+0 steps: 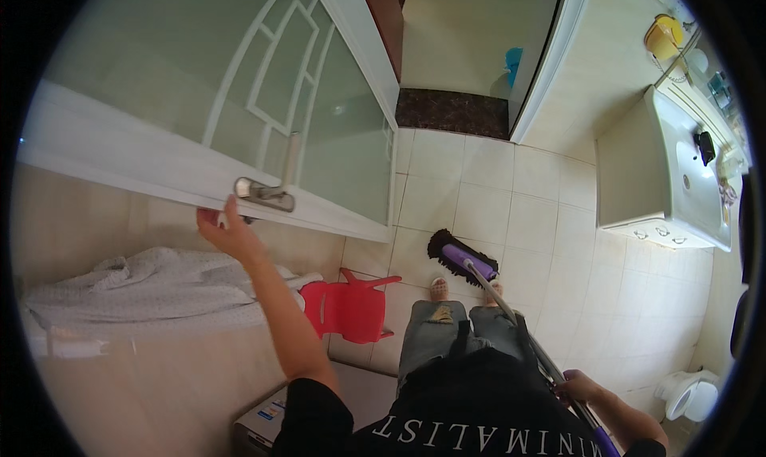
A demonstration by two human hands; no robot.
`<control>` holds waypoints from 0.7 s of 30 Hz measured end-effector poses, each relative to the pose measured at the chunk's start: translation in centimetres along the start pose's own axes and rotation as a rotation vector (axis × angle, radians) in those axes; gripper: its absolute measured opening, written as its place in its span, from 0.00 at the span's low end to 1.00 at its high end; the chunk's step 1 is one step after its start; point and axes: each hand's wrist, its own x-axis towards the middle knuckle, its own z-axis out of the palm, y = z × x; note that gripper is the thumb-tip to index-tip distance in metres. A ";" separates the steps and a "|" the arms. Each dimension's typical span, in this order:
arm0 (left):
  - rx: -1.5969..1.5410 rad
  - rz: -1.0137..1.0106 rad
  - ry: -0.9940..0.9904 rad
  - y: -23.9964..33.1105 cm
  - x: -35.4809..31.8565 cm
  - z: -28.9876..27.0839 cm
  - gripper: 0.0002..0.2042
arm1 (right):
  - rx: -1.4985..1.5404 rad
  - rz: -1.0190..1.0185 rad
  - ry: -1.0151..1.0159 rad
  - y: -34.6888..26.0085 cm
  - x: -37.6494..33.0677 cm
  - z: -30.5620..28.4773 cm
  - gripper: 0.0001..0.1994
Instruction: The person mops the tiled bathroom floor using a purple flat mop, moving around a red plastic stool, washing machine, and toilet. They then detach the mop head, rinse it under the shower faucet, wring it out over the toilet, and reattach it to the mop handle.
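Note:
My left hand [226, 232] reaches out to a white-framed door [159, 150] with frosted glass panels. Its thumb and fingers pinch the door's edge, right beside the metal lever handle [267, 193]. Down at my right side, my right hand [580, 387] is wrapped around the pole of a mop [536, 349]. From there the silver pole slants forward to a purple mop head [463, 259] with dark shaggy fringe, which rests on the tiles just ahead of my feet.
A red plastic chair [355, 309] stands to my left, by a pale patterned cloth [159, 289]. At the right are a white washbasin cabinet [650, 170] and, nearer, a white toilet [688, 395]. A doorway with a dark threshold [453, 112] lies ahead.

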 end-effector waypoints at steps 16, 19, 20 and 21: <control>0.061 0.614 -0.238 10.4 -17.5 21.8 0.35 | 0.301 -0.181 0.081 4.6 -3.1 -1.6 0.14; 0.036 0.454 -0.265 11.1 -20.3 23.3 0.35 | 0.093 -0.152 0.000 2.4 -8.1 -1.8 0.16; -0.018 0.369 -0.298 11.3 -22.3 23.6 0.35 | -0.005 -0.116 0.005 3.9 -7.9 -3.0 0.16; -0.053 0.295 -0.332 11.0 -24.4 23.1 0.35 | 0.040 -0.171 0.013 1.4 -9.4 -1.8 0.16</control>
